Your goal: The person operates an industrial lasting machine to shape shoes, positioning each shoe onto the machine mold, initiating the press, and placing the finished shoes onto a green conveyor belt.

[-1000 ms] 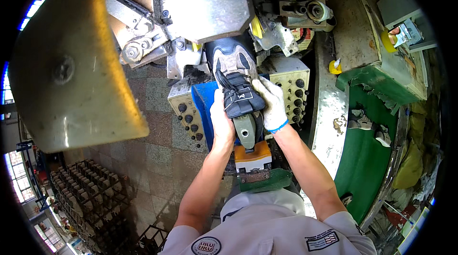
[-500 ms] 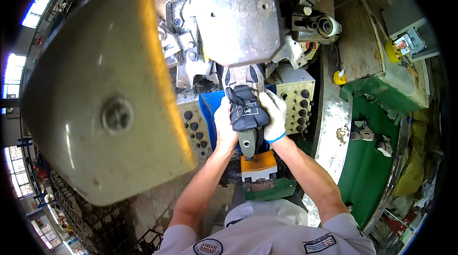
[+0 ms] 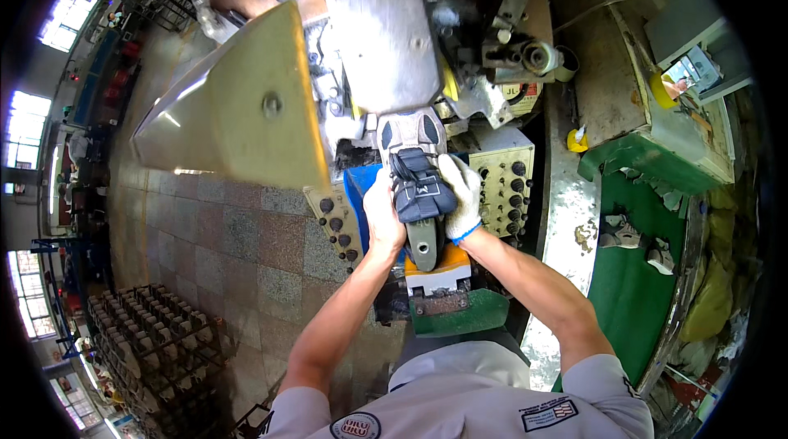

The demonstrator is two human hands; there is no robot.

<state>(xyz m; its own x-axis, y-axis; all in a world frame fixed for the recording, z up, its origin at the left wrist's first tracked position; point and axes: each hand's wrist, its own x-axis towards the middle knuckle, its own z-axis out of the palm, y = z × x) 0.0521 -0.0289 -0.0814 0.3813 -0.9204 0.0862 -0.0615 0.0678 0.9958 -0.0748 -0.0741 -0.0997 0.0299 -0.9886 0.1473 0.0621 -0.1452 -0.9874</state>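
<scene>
A grey and black shoe upper (image 3: 413, 129) on a green last (image 3: 422, 244) lies lengthwise in front of me, its toe pointing at the machine. My left hand (image 3: 383, 213) is closed along the shoe's left side. On the right side, my right hand (image 3: 462, 193), in a white glove with a blue cuff, grips the shoe too. Dark laces and a black tongue show between the hands. Just beyond the toe is the machine's smooth metal head plate (image 3: 384, 45). Under the last's heel end sits an orange pad (image 3: 443, 260) on a white block.
A large olive cover (image 3: 238, 111) juts out at the left. Control panels with black knobs (image 3: 502, 189) flank the shoe. To the right runs a green conveyor (image 3: 620, 299) carrying light shoes (image 3: 621, 234). A rack (image 3: 156, 349) with several rows of items stands lower left on the tiled floor.
The olive cover and metal head plate now appear smaller and farther off, baring more of the shoe's toe and the floor. My hands still hold the shoe, its heel end now over the orange pad.
</scene>
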